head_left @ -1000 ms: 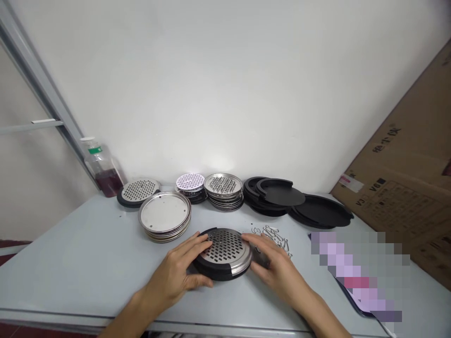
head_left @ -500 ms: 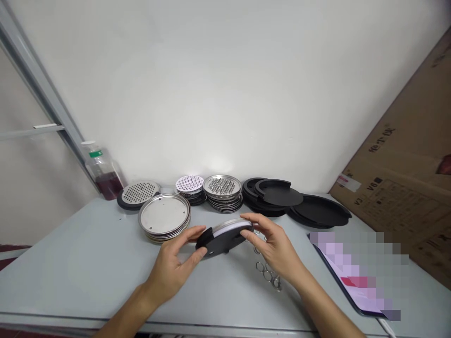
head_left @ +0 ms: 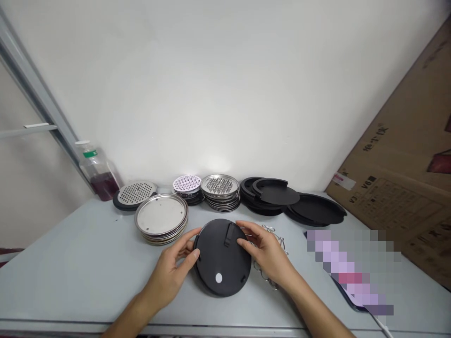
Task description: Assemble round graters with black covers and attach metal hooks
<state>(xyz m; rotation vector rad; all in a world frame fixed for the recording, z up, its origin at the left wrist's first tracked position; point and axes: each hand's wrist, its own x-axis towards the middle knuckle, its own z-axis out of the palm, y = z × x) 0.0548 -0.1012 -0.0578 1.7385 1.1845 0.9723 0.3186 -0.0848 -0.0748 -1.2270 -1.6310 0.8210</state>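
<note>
Between my two hands is a round black disc (head_left: 220, 258), its flat face turned toward me. That face has a small raised clip near the top, a white oval spot low down and little tabs at the edge. My left hand (head_left: 176, 263) grips its left rim, thumb in front and fingers behind. On the upper right rim, my right hand (head_left: 266, 249) pinches it the same way. Small metal rings and clips (head_left: 269, 277) lie beside and partly under my right hand. A stack of round metal plates (head_left: 162, 216) stands just beyond my left hand.
Along the wall stand a perforated disc on a black base (head_left: 136, 193), a stack topped by a white perforated disc (head_left: 186, 184), spiked metal discs (head_left: 220, 185), and black round trays (head_left: 275, 192). A bottle of dark red liquid (head_left: 104, 183), a phone (head_left: 352, 300) and a carton (head_left: 394, 188) flank them.
The black disc has turned from nearly edge-on, showing a pale layer and metal rim, to its flat black face toward me. It sits lower, with both hands still on it.
</note>
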